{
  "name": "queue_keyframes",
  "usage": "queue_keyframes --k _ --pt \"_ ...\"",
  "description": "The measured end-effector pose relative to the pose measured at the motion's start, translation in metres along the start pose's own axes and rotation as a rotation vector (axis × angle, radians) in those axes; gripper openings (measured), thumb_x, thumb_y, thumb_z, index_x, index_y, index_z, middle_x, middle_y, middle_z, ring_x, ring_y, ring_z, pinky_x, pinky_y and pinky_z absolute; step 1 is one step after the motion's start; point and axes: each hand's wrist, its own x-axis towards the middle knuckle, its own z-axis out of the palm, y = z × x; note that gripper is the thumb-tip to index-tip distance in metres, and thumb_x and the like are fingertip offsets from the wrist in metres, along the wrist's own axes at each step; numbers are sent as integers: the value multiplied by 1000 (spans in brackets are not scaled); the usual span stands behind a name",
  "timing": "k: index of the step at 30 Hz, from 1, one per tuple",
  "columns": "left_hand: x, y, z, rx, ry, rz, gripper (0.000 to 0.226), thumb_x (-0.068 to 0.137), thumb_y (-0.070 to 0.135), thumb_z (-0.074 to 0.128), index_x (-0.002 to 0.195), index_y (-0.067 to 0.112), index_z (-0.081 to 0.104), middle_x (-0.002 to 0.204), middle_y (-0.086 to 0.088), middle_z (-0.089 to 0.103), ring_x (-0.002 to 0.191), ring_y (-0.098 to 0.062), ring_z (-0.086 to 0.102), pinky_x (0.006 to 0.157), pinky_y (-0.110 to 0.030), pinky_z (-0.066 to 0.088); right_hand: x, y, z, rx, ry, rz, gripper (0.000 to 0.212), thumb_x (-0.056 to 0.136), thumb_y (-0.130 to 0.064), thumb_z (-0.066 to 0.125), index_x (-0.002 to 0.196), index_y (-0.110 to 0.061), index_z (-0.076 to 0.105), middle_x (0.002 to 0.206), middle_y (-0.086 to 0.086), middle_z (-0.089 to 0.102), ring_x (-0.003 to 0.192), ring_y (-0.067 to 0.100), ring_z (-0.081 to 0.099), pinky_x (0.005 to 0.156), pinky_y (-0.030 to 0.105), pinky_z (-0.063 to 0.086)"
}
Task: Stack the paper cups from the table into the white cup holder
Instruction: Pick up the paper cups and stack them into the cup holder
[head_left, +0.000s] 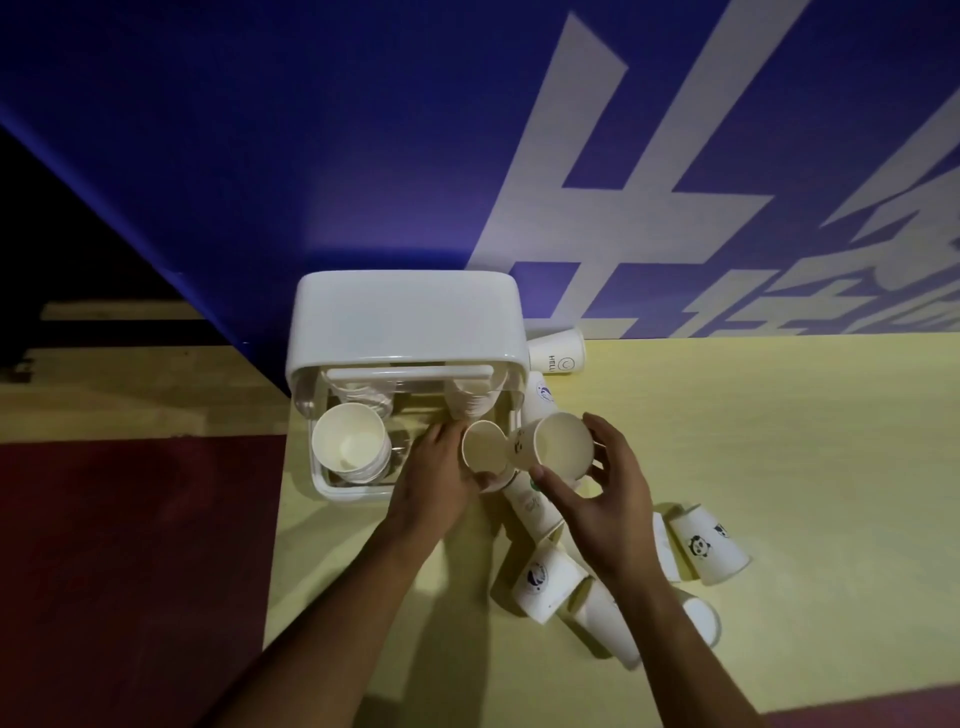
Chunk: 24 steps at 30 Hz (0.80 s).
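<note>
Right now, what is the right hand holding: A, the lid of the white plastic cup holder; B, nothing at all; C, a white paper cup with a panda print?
C: the right hand has thumb and fingers curled round the rim of a white paper cup with a panda print.

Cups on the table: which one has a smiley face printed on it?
The cup beside the white holder's far right corner, by the blue wall. The others lie nearer the person, with panda or other prints.

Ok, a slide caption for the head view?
Left hand holds a paper cup, right hand a second cup, beside the white cup holder.
</note>
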Motion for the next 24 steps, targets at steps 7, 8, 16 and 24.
queue_keyframes --k 7,8,16,24 --pt "-2 -14 -1 -31 -42 -32 68 79 47 82 135 19 55 127 -5 67 119 -27 59 86 -29 41 14 -3 34 -18 -156 -118 75 74 -39 90 138 -28 53 134 -27 54 123 2 56 96 22 51" --pt "-2 -14 -2 -40 -56 -40 67 79 44 83 134 18 56 126 -6 67 118 -27 60 85 -29 42 15 1 39 -38 -172 -136 75 74 -39 90 139 -27 54 134 -24 56 123 3 56 97 24 50" --pt "-10 -27 -10 -100 -110 -21 88 70 55 80 146 28 43 132 2 64 117 -17 64 97 -42 55 29 30 71 -392 -230 -170 78 69 -48 87 139 -26 58 131 -6 65 112 25 51 93 43 46" --pt "-19 -27 -17 -79 -136 18 74 81 33 82 146 29 46 137 1 60 124 -20 58 103 -44 51 31 27 78 -493 -366 -78 89 76 -58 80 154 -42 38 151 -13 50 123 24 39 100 41 36"
